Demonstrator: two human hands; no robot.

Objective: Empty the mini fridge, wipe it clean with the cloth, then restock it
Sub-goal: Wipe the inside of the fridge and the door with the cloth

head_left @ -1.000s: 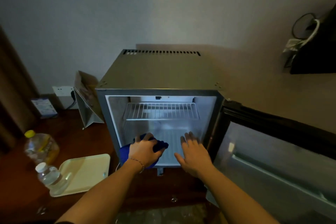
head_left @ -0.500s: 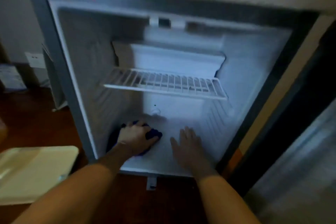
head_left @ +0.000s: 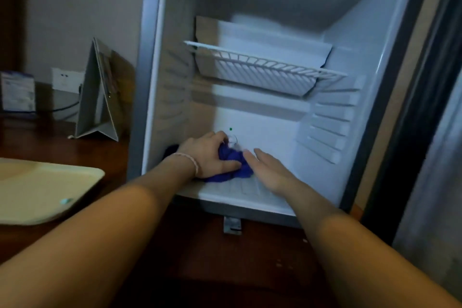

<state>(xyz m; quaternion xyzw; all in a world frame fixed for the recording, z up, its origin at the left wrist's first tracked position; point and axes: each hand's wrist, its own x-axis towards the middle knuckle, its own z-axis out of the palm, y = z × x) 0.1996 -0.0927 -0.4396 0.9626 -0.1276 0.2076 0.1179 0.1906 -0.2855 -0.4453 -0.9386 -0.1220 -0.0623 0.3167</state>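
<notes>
No legible txt anywhere.

One fridge (head_left: 150, 57), door open. One wire shelf (head_left: 265, 67) inside. One blue cloth (head_left: 232, 167) on the fridge floor. Two hands: left hand (head_left: 210, 152) gripping the cloth, right hand (head_left: 270, 170) flat beside it. One bracelet (head_left: 190, 160), on the left wrist. One tray (head_left: 37, 190) on the wooden top. One folded card stand (head_left: 97, 97). One wall socket (head_left: 66, 80). One small printed card (head_left: 17, 94) at far left.
</notes>
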